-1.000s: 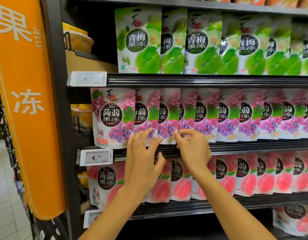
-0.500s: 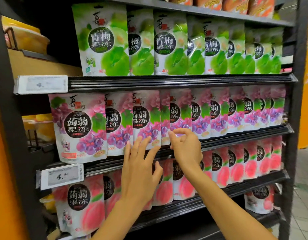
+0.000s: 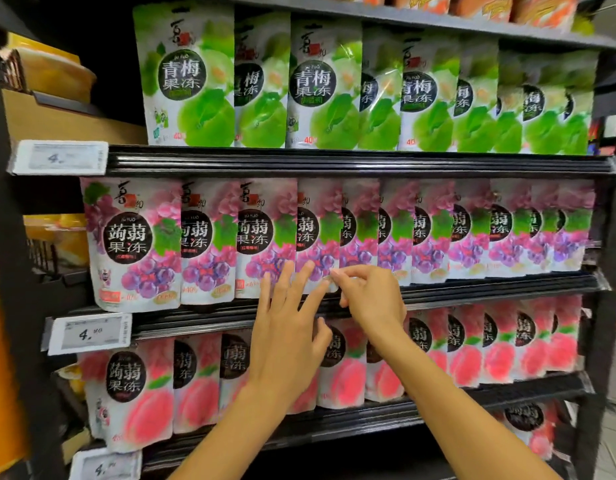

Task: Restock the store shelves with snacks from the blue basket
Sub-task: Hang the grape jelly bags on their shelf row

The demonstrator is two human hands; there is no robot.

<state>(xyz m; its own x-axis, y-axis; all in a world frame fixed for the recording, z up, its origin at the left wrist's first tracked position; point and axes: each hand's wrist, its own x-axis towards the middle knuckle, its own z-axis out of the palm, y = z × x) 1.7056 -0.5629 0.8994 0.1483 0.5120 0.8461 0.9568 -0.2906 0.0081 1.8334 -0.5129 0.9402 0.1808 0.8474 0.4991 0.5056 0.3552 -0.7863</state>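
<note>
A row of purple grape jelly pouches (image 3: pixel 209 244) stands on the middle shelf (image 3: pixel 472 289). My left hand (image 3: pixel 289 323) is flat with fingers spread, its fingertips resting on the bottom of two pouches near the row's middle. My right hand (image 3: pixel 368 299) pinches the lower corner of a purple pouch (image 3: pixel 317 237) beside it. Green plum pouches (image 3: pixel 188 81) fill the shelf above, pink peach pouches (image 3: pixel 137 393) the shelf below. The blue basket is out of view.
White price tags (image 3: pixel 59 157) (image 3: pixel 90 332) hang on the shelf rails at left. Yellow cup packs (image 3: pixel 53 74) sit on the neighbouring rack at far left. The black upright of the rack (image 3: pixel 607 306) closes off the right side.
The view has swung left to right along the rack and come closer. Both hands stay at the bottom edge of the purple pouches, the right still pinching one corner.
</note>
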